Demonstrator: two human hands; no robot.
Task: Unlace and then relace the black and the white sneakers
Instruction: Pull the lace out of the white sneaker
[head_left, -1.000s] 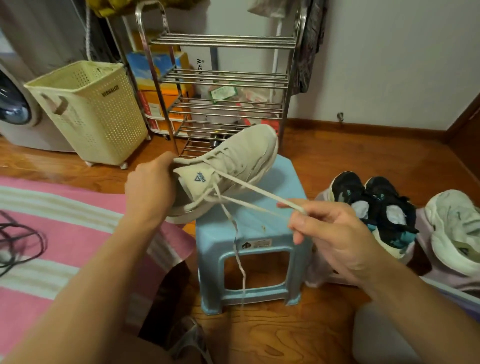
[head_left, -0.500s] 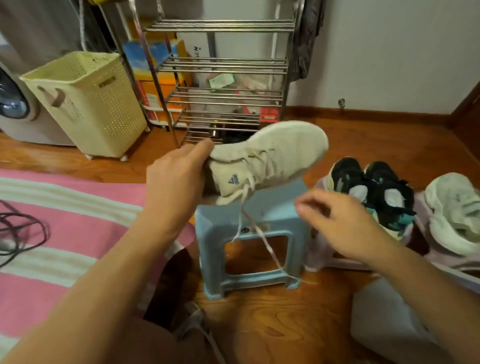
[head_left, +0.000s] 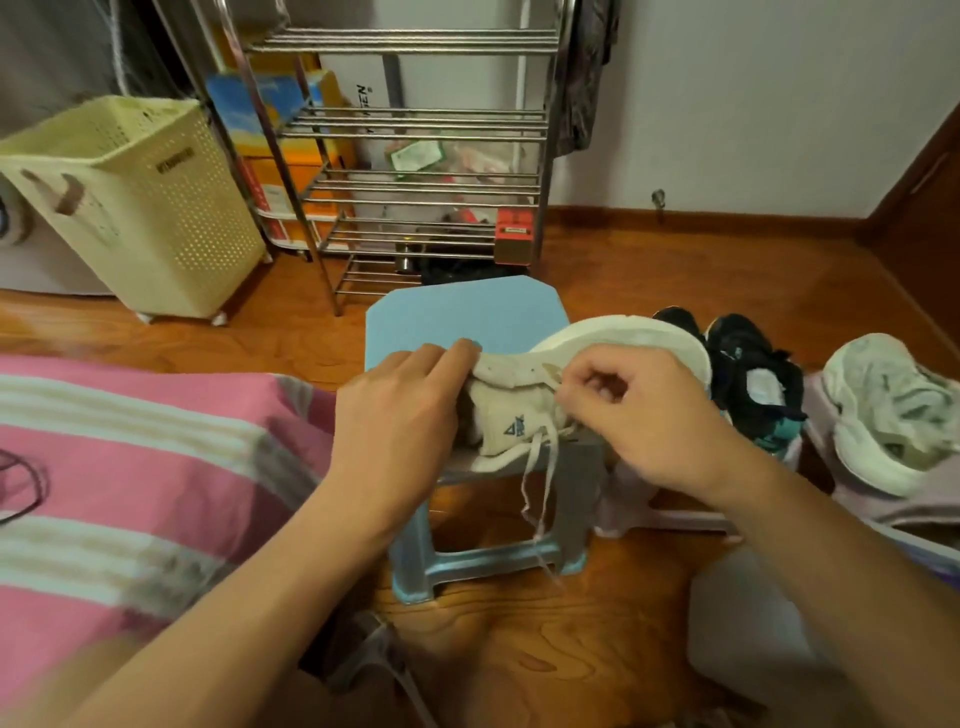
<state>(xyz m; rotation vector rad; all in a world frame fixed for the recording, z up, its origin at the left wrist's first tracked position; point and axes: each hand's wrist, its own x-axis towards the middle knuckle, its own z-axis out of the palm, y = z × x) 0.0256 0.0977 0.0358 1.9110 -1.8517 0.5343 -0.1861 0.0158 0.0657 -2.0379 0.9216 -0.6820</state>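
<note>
Still pretty early in this one by the looks of it. The person has one white sneaker (head_left: 597, 364) held over the light blue plastic stool (head_left: 457, 312), tipped on its side so the pale sole faces up and away and the tongue with its little dark logo faces the camera. The left hand (head_left: 405, 410) grips the heel end, fingers curled over the collar. The right hand (head_left: 639, 410) is closed up against the eyelet area, fingers pinched in as if on the lace (head_left: 540, 478), though the exact pinch point is hidden behind the knuckles. Two loose lace ends dangle down in front of the stool, so the top of the lacing is at least undone; how many eyelets are still threaded can't be told, since the hand covers them. So the likely step is pulling the lace out of this shoe, with the relacing not yet begun. The other white sneaker (head_left: 883, 415) sits on the floor at far right, too blurry to say what state its laces are in. The black sneakers (head_left: 748, 384) with teal bits sit on the floor just beside the stool, behind the right hand, and they look untouched. Best guess: most of the job is still ahead, meaning the rest of this shoe, its mate, and the whole black pair.
</note>
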